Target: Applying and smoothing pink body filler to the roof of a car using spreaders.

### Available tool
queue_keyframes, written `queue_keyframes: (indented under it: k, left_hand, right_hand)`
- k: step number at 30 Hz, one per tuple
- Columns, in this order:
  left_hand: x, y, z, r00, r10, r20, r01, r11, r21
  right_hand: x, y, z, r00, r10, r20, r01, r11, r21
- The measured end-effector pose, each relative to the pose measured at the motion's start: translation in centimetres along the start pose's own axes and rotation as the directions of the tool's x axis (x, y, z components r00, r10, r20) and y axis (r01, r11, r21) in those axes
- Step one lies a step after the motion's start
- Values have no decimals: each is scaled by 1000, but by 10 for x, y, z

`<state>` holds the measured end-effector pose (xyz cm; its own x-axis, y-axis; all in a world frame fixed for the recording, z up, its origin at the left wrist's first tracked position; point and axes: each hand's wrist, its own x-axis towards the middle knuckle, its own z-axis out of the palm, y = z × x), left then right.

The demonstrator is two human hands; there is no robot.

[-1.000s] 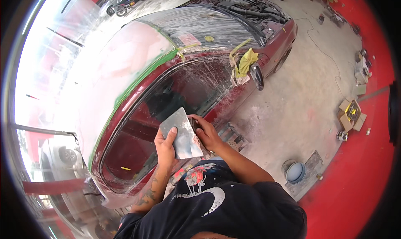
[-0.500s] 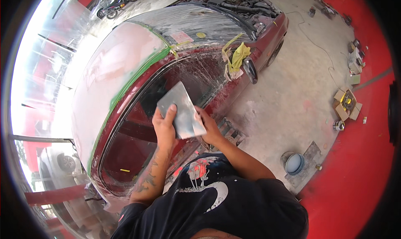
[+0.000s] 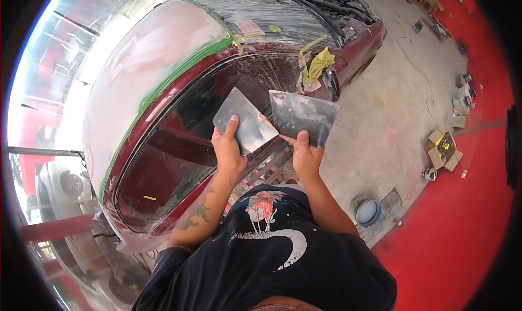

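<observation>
My left hand (image 3: 228, 149) is closed on a flat metal putty spreader (image 3: 246, 120), thumb lying on its upper face. Pinkish residue marks the edge on its right side. In my right hand (image 3: 306, 154) is a second, darker putty spreader (image 3: 304, 114), streaked with pale smears and pinched under the thumb. The two plates are close together, the left one's corner near the right hand's fingertips. Both are held in front of the side window (image 3: 179, 142) of a dark red car.
The car's roof (image 3: 157, 50) is pale and pinkish with a green border. A yellow cloth (image 3: 321, 63) hangs by the side mirror (image 3: 330, 84). On the floor at right stand a bucket (image 3: 367, 211), a cardboard box (image 3: 435, 157) and a small can (image 3: 429, 174).
Both hands were at what looked like a single plate. My right hand has since moved right and turned, and a second spreader now shows in it. The view has shifted slightly.
</observation>
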<state>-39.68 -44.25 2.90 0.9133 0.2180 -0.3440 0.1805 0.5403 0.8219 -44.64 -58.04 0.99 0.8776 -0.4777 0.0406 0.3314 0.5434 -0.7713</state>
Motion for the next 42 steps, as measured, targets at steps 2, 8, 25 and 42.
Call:
queue_keyframes:
  k: [2, 8, 25, 42]
  left_hand:
    - [-3, 2, 5, 999, 27, -22, -27, 1000, 11]
    - [1, 13, -4, 967, 204, 154, -235, 946, 222]
    - [8, 19, 28, 871, 293, 395, -401, 888, 225]
    - [0, -60, 39, 594, -409, 693, -71, 831, 552]
  right_hand:
    - [-5, 2, 1, 999, -19, 40, 20, 999, -34]
    - [0, -11, -2, 924, 98, 370, 101, 870, -482]
    - [-33, 38, -92, 809, 353, 469, 289, 456, -842]
    - [-31, -78, -26, 642, -273, 717, 750, 28, -661]
